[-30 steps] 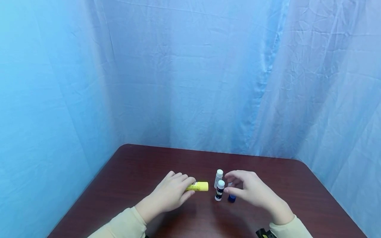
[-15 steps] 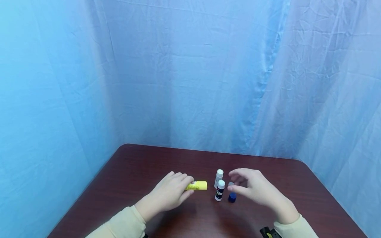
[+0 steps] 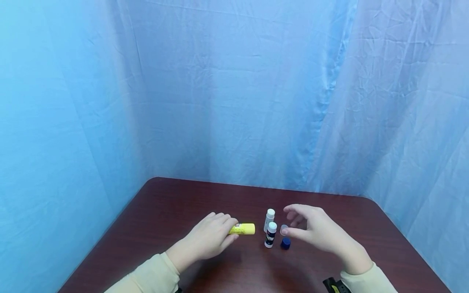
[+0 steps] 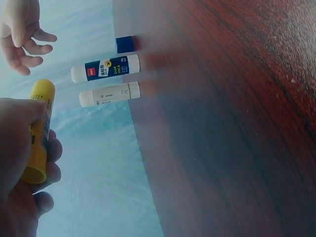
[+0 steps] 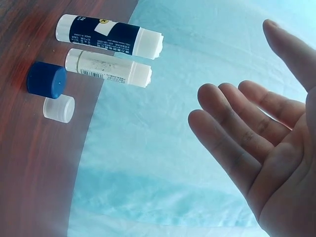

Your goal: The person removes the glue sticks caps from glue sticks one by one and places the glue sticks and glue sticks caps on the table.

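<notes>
My left hand [image 3: 209, 238] grips a yellow glue stick [image 3: 244, 228], held level above the table with its end pointing right. Two uncapped glue sticks stand upright just right of it: a dark blue one [image 3: 270, 237] and, behind that, a white one [image 3: 269, 221]. White glue shows at their tops in the right wrist view. A blue cap [image 5: 46, 80] and a translucent cap [image 5: 59, 108] sit on the table beside them. My right hand [image 3: 316, 230] hovers near the caps, fingers relaxed and apart, holding nothing. Its fingers partly overlap the translucent cap in the head view.
The dark red-brown wooden table [image 3: 198, 199] has rounded far corners. Light blue curtains [image 3: 234, 101] hang behind it and on both sides.
My right hand has drawn away to the right from the standing glue sticks, uncovering the blue and translucent caps. The left hand and yellow glue stick have barely moved.
</notes>
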`<state>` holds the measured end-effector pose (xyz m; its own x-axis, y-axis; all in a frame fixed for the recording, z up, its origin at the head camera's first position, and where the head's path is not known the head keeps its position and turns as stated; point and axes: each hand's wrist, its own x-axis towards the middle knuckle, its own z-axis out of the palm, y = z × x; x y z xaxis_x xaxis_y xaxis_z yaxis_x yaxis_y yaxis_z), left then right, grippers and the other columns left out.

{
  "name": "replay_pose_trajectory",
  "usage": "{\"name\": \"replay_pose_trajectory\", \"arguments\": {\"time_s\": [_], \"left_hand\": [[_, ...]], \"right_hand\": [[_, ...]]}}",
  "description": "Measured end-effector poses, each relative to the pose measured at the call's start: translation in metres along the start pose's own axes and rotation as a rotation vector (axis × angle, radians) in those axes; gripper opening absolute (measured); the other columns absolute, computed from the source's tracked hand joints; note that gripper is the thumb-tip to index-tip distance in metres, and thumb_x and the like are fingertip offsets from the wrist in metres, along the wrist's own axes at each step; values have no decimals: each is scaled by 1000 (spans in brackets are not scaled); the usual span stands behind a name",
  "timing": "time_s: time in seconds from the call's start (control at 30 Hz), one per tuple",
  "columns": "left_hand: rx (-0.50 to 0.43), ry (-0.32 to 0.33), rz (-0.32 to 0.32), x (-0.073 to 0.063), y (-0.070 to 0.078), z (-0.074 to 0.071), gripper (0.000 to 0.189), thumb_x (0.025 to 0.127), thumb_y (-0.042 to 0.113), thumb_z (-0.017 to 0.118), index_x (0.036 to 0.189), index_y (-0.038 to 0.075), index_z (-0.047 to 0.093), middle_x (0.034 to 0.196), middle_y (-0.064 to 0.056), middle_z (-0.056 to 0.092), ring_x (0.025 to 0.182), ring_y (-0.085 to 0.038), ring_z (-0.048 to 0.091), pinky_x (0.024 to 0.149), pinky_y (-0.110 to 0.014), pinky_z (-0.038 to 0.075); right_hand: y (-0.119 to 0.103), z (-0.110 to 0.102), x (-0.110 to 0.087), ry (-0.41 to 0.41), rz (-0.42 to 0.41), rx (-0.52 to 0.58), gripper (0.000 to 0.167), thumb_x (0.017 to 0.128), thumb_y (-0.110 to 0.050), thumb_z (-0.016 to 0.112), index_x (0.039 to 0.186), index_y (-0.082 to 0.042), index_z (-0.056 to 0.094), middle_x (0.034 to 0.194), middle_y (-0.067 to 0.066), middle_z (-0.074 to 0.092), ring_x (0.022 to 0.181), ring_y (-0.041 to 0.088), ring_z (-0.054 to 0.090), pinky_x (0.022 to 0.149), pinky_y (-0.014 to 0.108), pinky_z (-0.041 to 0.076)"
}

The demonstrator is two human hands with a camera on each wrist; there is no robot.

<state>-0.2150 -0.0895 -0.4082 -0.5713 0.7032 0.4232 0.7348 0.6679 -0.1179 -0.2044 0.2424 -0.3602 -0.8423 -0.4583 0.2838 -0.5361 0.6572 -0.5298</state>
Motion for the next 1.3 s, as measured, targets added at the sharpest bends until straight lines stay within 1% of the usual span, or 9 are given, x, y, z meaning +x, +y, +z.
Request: {"name": "replay_pose_trajectory", "arguments": {"time_s": [0.13,0.3,0.53,0.7,0.8,0.9,1.13,1.2,1.3], "left_hand": [[0,-12,3,0,0,0,26,98,36,67,112,14,64,94,5,62,82,-12,56,69,-26,39],[-19,-55,2,0,0,0,27,99,36,66,114,13,63,96,5,65,84,-10,60,71,-26,41],[-81,-104,-36,0,1,-1,29,101,35,65,118,12,62,103,3,67,82,-9,61,69,-26,46],[-160,-121,-51,0,1,-1,28,100,35,66,116,12,62,101,3,65,80,-10,60,75,-27,52],[-196,-123,-58,0,1,0,27,99,35,68,114,12,63,99,4,63,78,-10,59,74,-27,53],[-199,-119,-54,0,0,0,25,99,34,68,112,13,62,97,5,62,77,-9,58,72,-26,52],[-179,-82,-2,-2,0,1,23,98,32,70,109,14,61,93,6,60,73,-9,57,69,-25,52],[-174,-73,10,-2,-1,1,22,98,32,70,109,14,61,92,6,60,72,-9,57,69,-25,51],[-169,-73,17,-2,0,2,22,99,33,68,109,14,61,92,6,60,72,-8,57,69,-25,51]], "right_hand": [[-1,-2,0,3,-21,-8,54,87,-47,80,128,-16,63,103,-11,64,88,11,69,74,35,57],[-4,-3,1,-15,-40,-19,54,87,-46,80,128,-14,63,104,-11,64,89,7,67,74,33,57],[-7,-2,5,-46,-58,-65,56,87,-51,78,128,-15,63,104,-14,63,90,2,65,74,28,55],[-9,4,7,-67,-90,-75,51,87,-51,78,124,-19,64,101,-15,63,90,4,64,72,28,54],[-9,8,10,-86,-97,-63,45,87,-48,79,120,-23,64,99,-16,64,90,3,64,72,27,54],[-9,13,12,-104,-113,-49,43,87,-45,80,120,-22,63,98,-14,65,88,3,64,71,27,55],[-13,24,18,-163,-89,16,46,88,-40,81,125,-20,62,96,-6,68,77,5,67,69,28,56],[-14,27,19,-169,-91,9,45,87,-42,81,122,-22,63,96,-8,67,75,4,66,69,27,56],[-15,31,21,-164,-116,-23,42,87,-44,80,119,-24,63,97,-13,64,80,3,65,70,27,55]]}}
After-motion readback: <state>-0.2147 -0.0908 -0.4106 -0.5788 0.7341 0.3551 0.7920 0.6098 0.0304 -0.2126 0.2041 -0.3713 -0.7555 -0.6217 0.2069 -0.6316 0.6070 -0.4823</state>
